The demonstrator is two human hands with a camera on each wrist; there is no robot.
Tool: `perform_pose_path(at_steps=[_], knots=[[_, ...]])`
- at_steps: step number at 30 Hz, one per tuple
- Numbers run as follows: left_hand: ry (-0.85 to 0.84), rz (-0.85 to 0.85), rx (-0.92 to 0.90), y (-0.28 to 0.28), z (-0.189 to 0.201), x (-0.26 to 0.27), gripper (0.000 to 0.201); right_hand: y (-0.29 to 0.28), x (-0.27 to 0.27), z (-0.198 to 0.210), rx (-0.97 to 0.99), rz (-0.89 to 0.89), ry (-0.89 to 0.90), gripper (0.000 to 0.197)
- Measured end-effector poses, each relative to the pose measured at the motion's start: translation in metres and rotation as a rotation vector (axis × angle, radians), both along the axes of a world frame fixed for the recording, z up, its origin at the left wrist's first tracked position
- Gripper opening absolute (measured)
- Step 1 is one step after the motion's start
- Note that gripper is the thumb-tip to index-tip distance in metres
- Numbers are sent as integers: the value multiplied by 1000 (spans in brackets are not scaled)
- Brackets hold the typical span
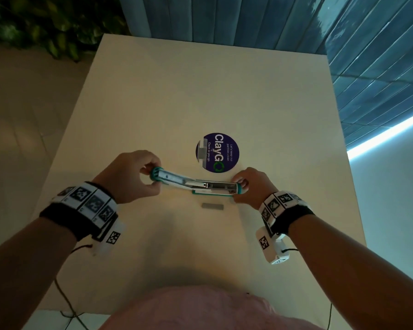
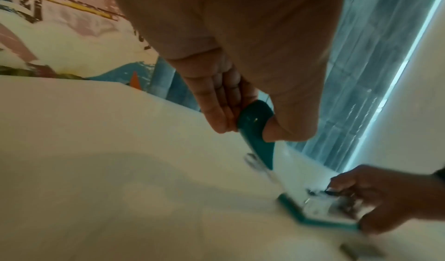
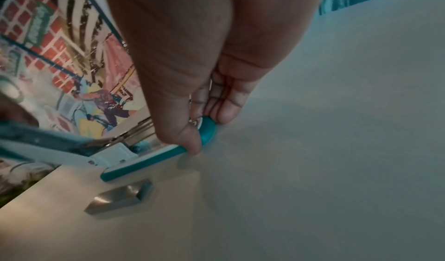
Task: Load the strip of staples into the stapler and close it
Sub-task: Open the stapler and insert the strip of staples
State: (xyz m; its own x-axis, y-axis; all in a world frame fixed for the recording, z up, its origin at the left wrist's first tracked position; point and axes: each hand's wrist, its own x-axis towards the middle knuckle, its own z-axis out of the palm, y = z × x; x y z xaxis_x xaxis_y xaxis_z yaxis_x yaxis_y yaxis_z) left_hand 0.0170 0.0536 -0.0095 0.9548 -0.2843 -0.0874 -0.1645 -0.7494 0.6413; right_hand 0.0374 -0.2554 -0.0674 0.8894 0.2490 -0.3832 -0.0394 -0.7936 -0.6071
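Two hands on stapler (image 1: 196, 184), teal-white, swung open: left hand (image 1: 134, 176) pinches lid end, right hand (image 1: 247, 186) pinches base end. Grey staples (image 1: 212, 206) lie beside, on table (image 1: 153, 103).

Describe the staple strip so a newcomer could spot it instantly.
Start at the round purple sticker on the cream table. Nearer the person lies the opened teal-and-white stapler; just beyond it lies the short grey metal staple strip, untouched by either hand.

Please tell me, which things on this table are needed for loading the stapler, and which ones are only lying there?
Belong to the job:
stapler, opened flat, left hand gripping its lid end, right hand gripping its base end
staple strip, lying loose on the table beside the stapler

Only lying about:
round ClayGo sticker
small grey and white piece at the sticker's edge
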Motion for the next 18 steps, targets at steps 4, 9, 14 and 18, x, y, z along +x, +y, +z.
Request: perform_pose_path(at_steps=[4, 9, 14, 18], knots=[[70, -22, 113, 18, -31, -6, 22, -1, -3, -1, 24, -17, -10, 36], [96, 65, 34, 19, -58, -11, 30, -1, -4, 1, 24, -27, -13, 35], [112, 106, -23, 22, -62, -12, 30, 5, -12, 11, 10, -7, -42, 47], [102, 147, -83, 22, -67, -15, 39, 28, -39, 23, 2, 214, -177, 40]])
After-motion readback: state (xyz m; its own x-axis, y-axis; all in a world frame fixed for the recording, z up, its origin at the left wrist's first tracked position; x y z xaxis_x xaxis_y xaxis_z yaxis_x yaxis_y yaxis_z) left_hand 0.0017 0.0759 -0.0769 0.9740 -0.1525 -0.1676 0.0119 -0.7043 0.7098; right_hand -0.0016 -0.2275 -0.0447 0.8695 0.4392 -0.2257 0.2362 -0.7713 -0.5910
